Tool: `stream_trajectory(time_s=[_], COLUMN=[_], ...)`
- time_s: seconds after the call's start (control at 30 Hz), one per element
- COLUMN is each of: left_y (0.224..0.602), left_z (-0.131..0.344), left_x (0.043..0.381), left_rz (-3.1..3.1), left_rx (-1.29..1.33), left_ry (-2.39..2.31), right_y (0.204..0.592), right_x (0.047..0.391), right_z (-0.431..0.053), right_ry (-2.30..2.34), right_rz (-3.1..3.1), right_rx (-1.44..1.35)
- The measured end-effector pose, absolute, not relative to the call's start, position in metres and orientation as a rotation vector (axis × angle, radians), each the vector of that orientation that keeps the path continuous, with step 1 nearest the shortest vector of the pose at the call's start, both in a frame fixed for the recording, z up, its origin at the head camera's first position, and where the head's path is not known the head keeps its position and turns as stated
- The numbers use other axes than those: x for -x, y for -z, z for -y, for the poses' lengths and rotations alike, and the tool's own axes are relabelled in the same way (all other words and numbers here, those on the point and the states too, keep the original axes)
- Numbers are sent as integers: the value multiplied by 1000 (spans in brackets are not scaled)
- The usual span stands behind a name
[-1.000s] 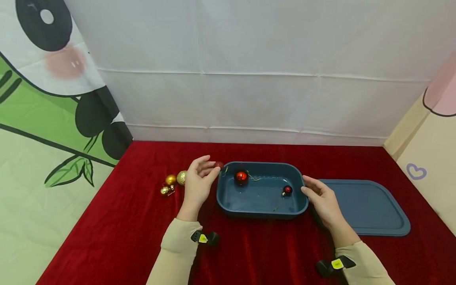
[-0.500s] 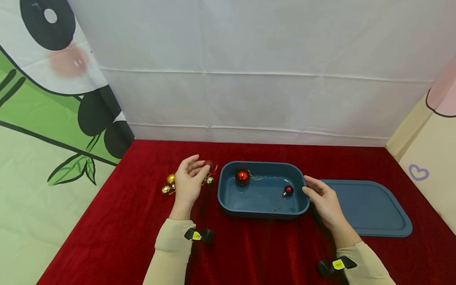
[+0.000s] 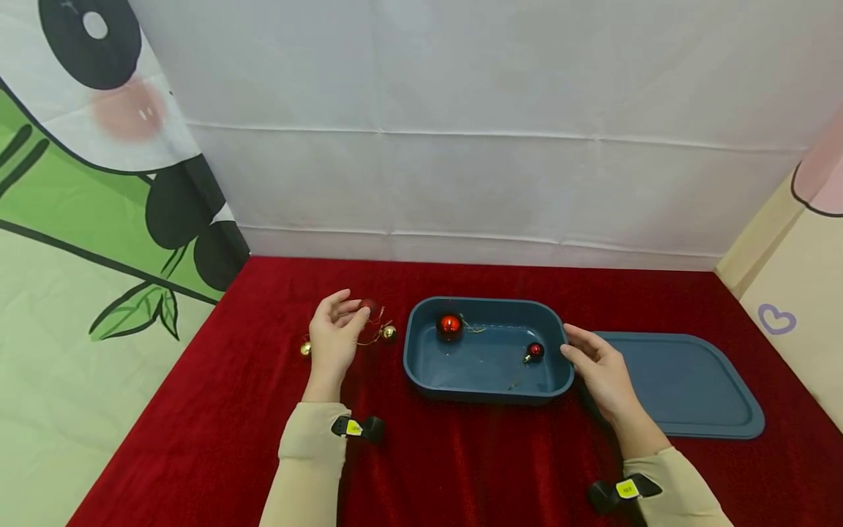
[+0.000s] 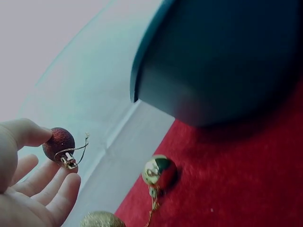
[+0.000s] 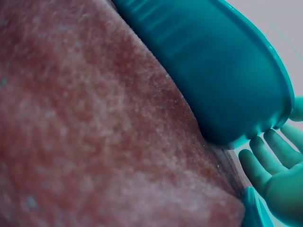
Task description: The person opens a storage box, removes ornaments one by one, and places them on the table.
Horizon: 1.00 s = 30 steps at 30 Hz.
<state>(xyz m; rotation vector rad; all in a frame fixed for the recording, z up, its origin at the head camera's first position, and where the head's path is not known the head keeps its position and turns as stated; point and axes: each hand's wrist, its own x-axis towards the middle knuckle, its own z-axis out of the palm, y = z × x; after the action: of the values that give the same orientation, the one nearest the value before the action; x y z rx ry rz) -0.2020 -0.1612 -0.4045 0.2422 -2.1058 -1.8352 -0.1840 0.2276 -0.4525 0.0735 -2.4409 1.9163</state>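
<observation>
The left hand (image 3: 332,344) pinches a dark red glittery ball (image 4: 59,144) between thumb and fingertips, its grip narrowed to the ball, over the part of the bench (image 3: 461,468) toward the left edge. In the head view the fingers cover some of this ball; the left wrist view shows its gold cap and thread.

The right hand (image 3: 599,366) has a loose, spread grip, fingers nearly straight, the tips touching the end of a blue box (image 3: 487,397) that faces the bench's right edge. The box sits mid-bench, near the far edge, holding a shiny red ball (image 3: 450,326) and a smaller red ball (image 3: 535,351).

Toward the left edge, a small gold ball (image 3: 306,349) peeks out beside the left hand, and a shiny gold ball (image 3: 389,334) lies between hand and box; the hand hides what is behind it. A glittery gold ball (image 4: 102,220) is cut off at the bottom of the left wrist view.

A blue lid (image 3: 691,384) lies toward the right edge, one end behind the right hand; the teal sliver low in the right wrist view is probably its rim. Yellow labels (image 3: 353,428) on both wrist cameras (image 3: 374,430) carry lettering too small to read.
</observation>
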Motion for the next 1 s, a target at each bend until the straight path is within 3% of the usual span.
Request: stream_trajectory(time_s=[1.0], left_y=[427], left_z=[169], left_x=[209], left_rz=[2246], left_rx=[-315], left_ry=[1775], right_y=[453], right_x=[185], right_z=[-227], right_ry=[-1921], right_rz=[2433], right_rx=[-80])
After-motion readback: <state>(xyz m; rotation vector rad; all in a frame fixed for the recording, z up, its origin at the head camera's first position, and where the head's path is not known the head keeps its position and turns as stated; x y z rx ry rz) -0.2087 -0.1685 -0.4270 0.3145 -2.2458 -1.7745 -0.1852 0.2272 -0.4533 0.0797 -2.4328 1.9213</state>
